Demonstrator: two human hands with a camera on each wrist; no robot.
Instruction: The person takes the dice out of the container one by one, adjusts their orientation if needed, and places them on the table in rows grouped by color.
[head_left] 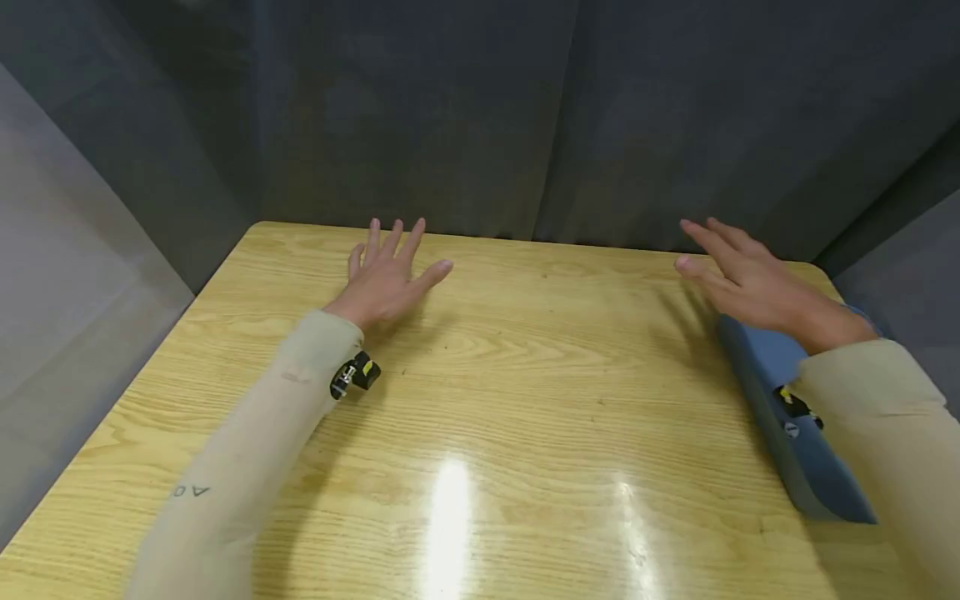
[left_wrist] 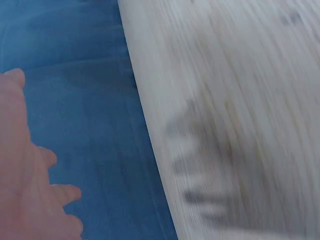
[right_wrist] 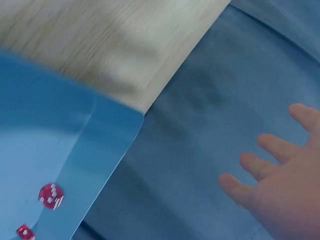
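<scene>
Fingers (head_left: pixel 708 237) of the right hand (head_left: pixel 750 283) are spread, holding nothing, just above the blue plastic tray (head_left: pixel 795 433). Its long axis runs back beneath the wrist. Left hand (head_left: pixel 386 275) lies spread on the wooden table (head_left: pixel 525 400), well apart.

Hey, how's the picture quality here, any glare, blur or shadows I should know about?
Head view: sharp, with two bright glare streaks on the glossy wooden table and soft shadows beside the left hand and right hand. Left wrist view: motion-blurred wood grain, with a smeared shadow of fingers. Right wrist view: slightly soft, yet two red dice on the blue tray remain readable.
</scene>
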